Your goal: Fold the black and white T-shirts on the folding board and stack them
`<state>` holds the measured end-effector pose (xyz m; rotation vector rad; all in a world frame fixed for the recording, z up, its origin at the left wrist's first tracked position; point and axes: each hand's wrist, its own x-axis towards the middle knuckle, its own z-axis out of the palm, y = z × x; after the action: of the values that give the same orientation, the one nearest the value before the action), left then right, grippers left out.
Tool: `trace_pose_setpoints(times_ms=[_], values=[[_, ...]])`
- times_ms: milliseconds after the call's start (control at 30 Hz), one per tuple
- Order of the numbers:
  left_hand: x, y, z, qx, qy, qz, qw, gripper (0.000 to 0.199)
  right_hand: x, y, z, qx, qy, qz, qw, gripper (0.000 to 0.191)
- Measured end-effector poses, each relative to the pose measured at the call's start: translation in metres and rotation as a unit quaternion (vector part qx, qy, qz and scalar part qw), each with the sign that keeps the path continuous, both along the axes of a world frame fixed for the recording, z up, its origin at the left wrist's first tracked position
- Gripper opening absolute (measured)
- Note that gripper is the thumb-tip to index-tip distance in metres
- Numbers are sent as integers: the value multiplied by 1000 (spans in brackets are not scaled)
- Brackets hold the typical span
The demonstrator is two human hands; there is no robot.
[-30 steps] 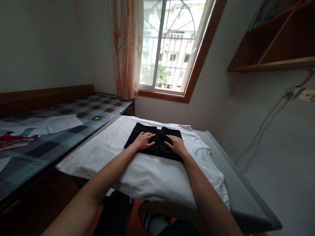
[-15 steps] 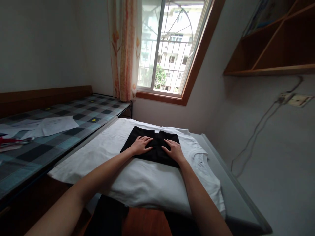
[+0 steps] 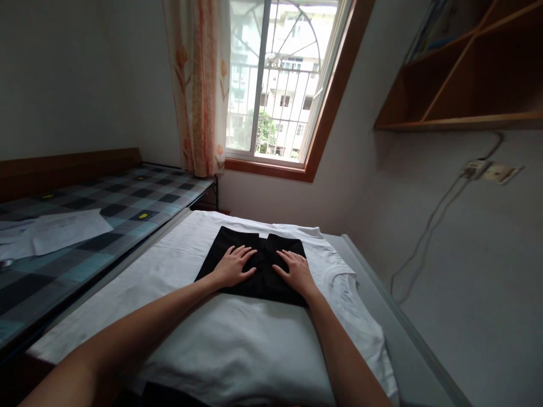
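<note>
A folded black garment, perhaps shorts or trousers, lies flat on a white T-shirt. My left hand rests palm down on the garment's left half, fingers spread. On the right half, my right hand lies flat too, its fingers apart and pointing toward the far edge. Between the hands, a small notch shows in the garment's far edge. The T-shirt is spread over a grey table, its neckline toward the right, and my forearms cross its near part.
The grey table shows along the right, beside the wall. To the left stands a bed with a checked cover and paper sheets on it. Beyond are a curtain and a window. A wooden shelf hangs at upper right.
The view has shifted slightly, so the table and garment appear a little lower and nearer. Both hands stay flat on the black garment, in nearly the same places.
</note>
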<state>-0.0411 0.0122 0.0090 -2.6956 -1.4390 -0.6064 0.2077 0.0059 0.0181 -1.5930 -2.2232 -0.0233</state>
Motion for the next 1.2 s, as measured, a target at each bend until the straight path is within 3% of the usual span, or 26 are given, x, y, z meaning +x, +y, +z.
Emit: trace_pose_setpoints(times_ms=[600,933,1200], values=[[-6,11,-5,-3,-2,-23,1000,58,-13,4,-4,-21,-131,-50,990,66],[-8,42,0,-19,29,-4,999,59,-19,40,-2,-41,-137,-54,988,65],[-11,36,-2,-4,1,-20,1000,55,-16,28,-1,87,-80,-38,992,57]])
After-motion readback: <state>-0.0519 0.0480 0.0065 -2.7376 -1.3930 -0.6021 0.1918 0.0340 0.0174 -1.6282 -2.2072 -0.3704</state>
